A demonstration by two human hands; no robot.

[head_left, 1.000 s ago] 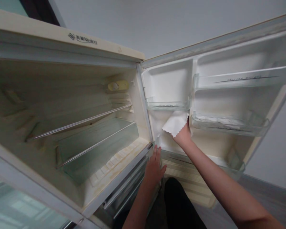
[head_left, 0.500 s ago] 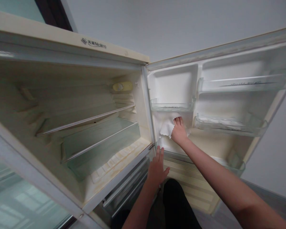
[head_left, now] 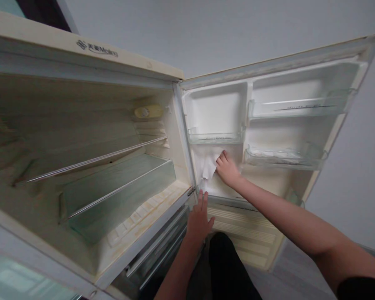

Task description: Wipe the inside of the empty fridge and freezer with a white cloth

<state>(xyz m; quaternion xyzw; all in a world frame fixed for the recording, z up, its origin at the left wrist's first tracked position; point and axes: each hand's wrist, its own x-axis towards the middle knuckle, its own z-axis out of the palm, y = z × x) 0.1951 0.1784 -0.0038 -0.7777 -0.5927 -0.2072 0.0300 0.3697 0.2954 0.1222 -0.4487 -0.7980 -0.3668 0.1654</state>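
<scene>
My right hand (head_left: 228, 169) grips a white cloth (head_left: 209, 166) and presses it against the inner panel of the open refrigerator door (head_left: 218, 106). The cloth sits below the small left door shelf (head_left: 217, 138), its loose end hanging to the left of my fingers. Lower down, near the hinge side and the bottom door shelf (head_left: 228, 203), is my left hand (head_left: 199, 218). Its fingers are stretched out and hold nothing; whether their tips touch the door edge I cannot tell.
Left of the door is the refrigerator compartment, with a glass shelf (head_left: 93, 161), a clear drawer (head_left: 125, 196) and a yellow lamp cover (head_left: 148, 111). More clear shelves (head_left: 300, 109) line the door's right side. A lower compartment (head_left: 162, 241) stands open before my knee (head_left: 221, 250).
The cloth has shifted slightly and now hangs narrower and more bunched. My right hand has turned a little with it. The view has swung somewhat to the right; my left hand stays near the hinge.
</scene>
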